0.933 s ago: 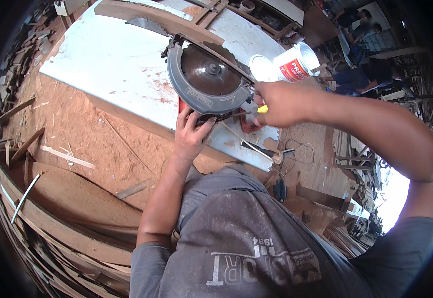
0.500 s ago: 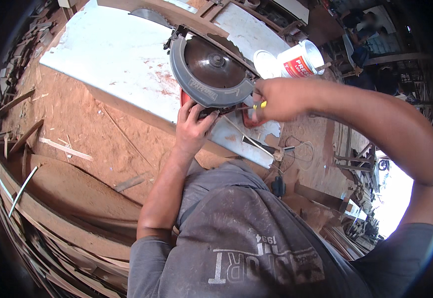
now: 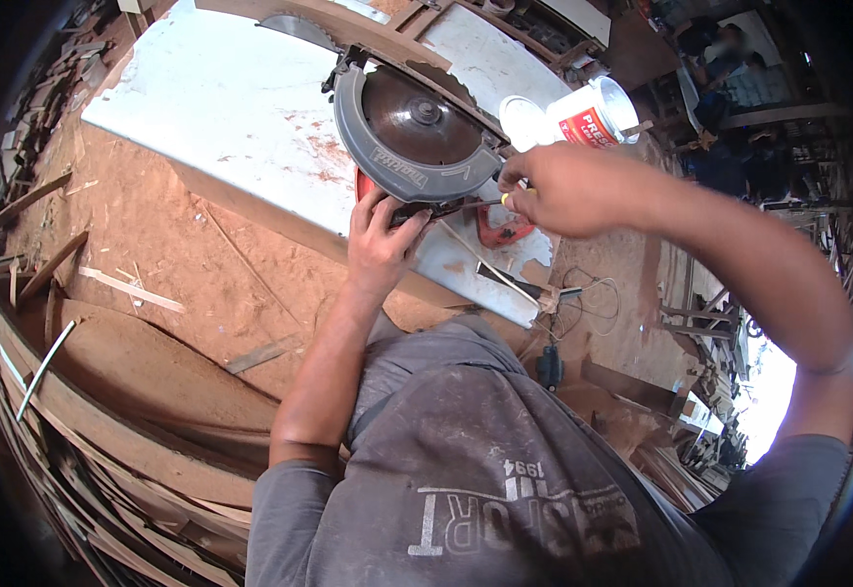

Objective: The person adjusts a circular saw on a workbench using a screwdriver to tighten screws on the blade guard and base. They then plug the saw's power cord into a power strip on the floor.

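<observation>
Grey is the curved guard of the circular saw (image 3: 373, 147), which lies on the white tabletop (image 3: 192, 103) in front of the person, its round blade (image 3: 425, 115) facing up. The lower body of the saw is largely hidden under this guard and behind the fingers, and the contact point of the thin-shafted tool (image 3: 507, 199) is too small to make out. Most of its yellow handle is covered by the right hand (image 3: 573, 191). The second toothed blade (image 3: 299, 31), near the upper edge, is partly covered by a wooden piece.

The right hand is closed narrowly around the tool, with knuckles up, wrist nearly straight and elbow bent far outward. The left hand (image 3: 380, 240) reaches up from below, its fingers bent against the saw just under the guard; whether they grip firmly, I cannot tell.

The tabletop extends widely to the left of the saw, and its long near edge runs slantwise below the left hand. On the right, the red handle (image 3: 507, 230) lies close to the ragged table edge. Beyond the right hand, the white bucket (image 3: 575, 103) and its lid (image 3: 521, 122) limit the room.
</observation>
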Available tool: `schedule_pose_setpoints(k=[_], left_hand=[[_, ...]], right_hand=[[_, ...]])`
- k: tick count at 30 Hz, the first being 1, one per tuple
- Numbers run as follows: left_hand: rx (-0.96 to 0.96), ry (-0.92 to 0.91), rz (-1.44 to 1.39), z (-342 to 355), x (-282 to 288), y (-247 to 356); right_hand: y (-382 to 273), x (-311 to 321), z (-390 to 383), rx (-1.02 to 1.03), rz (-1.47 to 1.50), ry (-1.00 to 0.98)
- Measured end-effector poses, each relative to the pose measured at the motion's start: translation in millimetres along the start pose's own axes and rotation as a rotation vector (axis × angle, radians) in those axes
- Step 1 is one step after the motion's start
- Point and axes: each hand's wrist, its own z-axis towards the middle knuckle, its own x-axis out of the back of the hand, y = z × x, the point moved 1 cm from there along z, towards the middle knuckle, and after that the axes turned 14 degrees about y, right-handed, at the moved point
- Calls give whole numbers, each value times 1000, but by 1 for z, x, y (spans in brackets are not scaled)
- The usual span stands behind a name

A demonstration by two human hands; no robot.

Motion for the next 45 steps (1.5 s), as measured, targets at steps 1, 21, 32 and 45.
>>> schedule_pose_setpoints(k=[1,21,32,45], left_hand=[[-2,-6,4,-1,0,0],[-35,-54,42,-1,3,0],[19,-133,85,6,9,2],[39,-121,88,9,9,4]], right_hand=[[-10,1,-17,83,-66,102],[-14,-20,-49,189,-155,332],[-39,-18,-45,564,-456,467],[-40,-14,-31,395,-420,387]])
